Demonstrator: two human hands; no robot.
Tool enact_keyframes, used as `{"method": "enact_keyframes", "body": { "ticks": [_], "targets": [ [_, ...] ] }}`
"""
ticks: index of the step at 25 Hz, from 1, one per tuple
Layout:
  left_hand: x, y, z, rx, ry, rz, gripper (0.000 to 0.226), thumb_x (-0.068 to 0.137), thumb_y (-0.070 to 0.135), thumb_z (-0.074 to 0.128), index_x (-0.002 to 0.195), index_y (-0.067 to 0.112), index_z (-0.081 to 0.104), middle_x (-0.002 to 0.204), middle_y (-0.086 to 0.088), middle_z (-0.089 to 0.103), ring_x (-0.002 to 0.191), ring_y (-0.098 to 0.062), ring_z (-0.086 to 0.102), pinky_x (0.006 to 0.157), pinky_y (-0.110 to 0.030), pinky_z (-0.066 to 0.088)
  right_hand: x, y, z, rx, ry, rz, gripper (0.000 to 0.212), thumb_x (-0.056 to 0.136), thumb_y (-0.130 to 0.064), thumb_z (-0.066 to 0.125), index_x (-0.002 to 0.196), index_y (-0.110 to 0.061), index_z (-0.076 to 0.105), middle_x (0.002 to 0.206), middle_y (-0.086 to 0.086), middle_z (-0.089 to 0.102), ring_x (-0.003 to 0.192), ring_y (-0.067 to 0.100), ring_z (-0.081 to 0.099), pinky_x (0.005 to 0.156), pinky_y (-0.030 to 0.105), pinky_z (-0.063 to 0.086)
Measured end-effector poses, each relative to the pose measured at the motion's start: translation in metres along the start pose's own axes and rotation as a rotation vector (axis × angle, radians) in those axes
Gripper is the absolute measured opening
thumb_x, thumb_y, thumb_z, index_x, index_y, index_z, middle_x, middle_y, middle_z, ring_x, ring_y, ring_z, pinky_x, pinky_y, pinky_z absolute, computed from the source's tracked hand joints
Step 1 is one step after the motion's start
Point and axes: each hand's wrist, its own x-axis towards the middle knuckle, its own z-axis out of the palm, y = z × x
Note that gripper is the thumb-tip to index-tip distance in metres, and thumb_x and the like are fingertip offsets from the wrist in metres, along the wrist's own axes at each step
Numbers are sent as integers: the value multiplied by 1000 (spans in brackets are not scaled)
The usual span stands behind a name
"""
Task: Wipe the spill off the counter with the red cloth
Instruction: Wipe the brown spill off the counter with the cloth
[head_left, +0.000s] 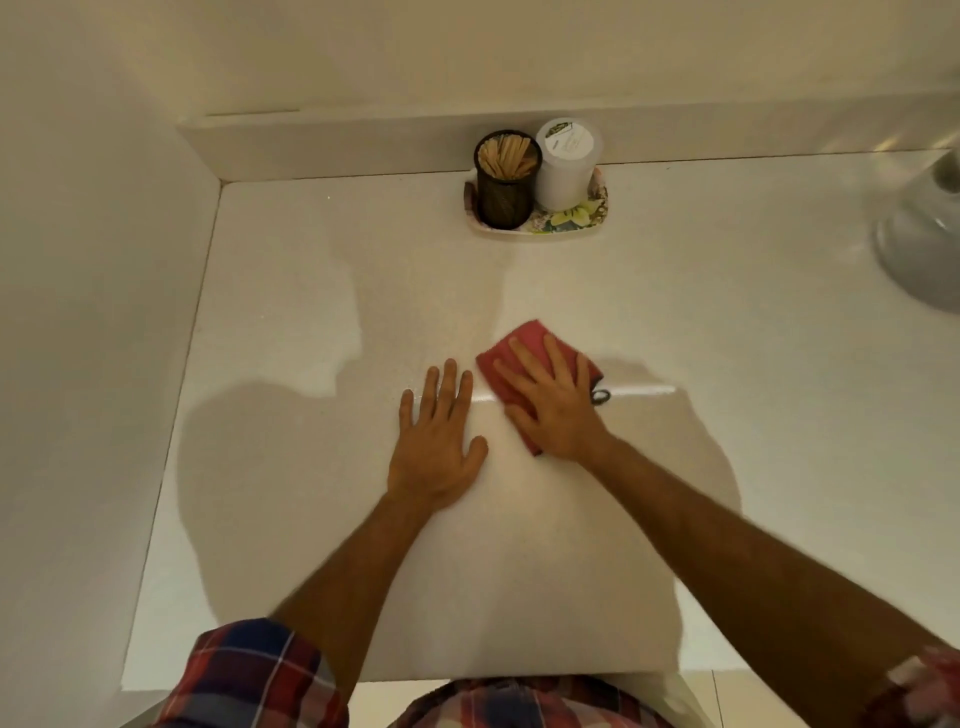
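Observation:
The red cloth (524, 338) lies flat on the white counter (311, 322) near the middle. My right hand (553, 402) presses down on it with fingers spread, covering most of it; a small dark loop sticks out at the cloth's right edge. My left hand (439, 441) rests flat on the bare counter just left of the cloth, fingers apart, holding nothing. A thin glossy wet streak (639, 389) runs right from under the cloth. No other spill is clear to see.
At the back stands a small flowered tray (582, 215) with a black mesh cup of wooden sticks (506, 182) and a white lidded tub (566, 166). A wall bounds the counter on the left. A blurred sink basin (924, 244) sits at the right edge.

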Motion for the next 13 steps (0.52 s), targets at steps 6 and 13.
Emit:
{"method": "enact_keyframes", "body": {
  "ticks": [6, 13],
  "targets": [
    [-3, 0, -6, 24, -38, 15, 84, 90, 45, 33, 162, 17, -2, 171, -6, -9, 157, -26, -11, 124, -60, 5, -102, -6, 16, -68, -114, -90, 63, 100, -53, 33, 158, -39, 12, 168, -6, -2, 153, 35, -11, 115, 60, -15],
    [-3, 2, -7, 43, -44, 17, 85, 91, 46, 35, 162, 17, -3, 171, -7, -10, 157, -27, -10, 125, -57, 2, -137, 78, -13, -146, -107, 1, 65, 98, -59, 29, 158, -35, 16, 168, 0, 11, 154, 36, 0, 115, 69, 14]
  ]
}}
